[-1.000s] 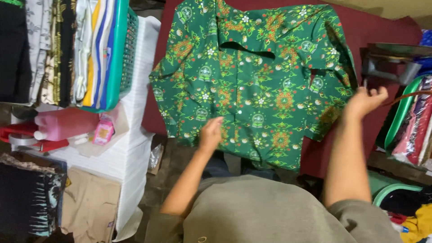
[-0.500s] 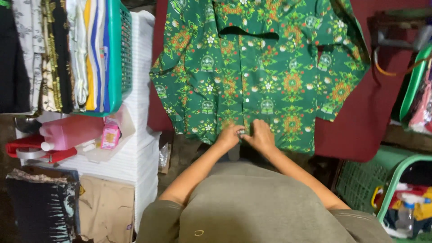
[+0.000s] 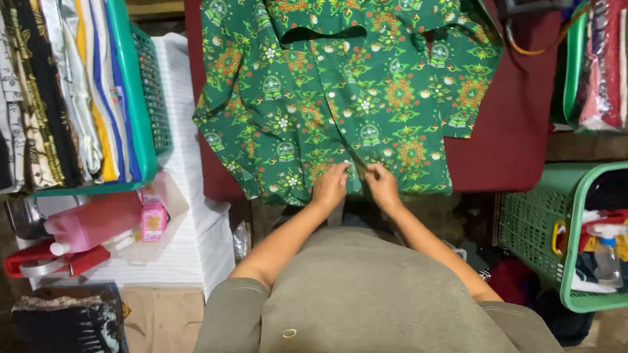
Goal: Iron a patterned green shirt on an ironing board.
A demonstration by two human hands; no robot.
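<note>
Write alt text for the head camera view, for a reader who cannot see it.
Both hands, left hand and right hand, meet at the front lower edge of a green patterned shirt spread on a dark red cloth. A green basket of folded fabrics stands to the left, another green basket to the right.

Green shirt with orange-and-white floral print on maroon cloth; green baskets.

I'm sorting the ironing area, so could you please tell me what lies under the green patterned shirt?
Under the green patterned shirt lies a dark red cloth-covered surface, showing at its right and left edges. Both hands, left hand and right hand, pinch its front hem. What lies beneath the shirt's middle is covered.
</note>
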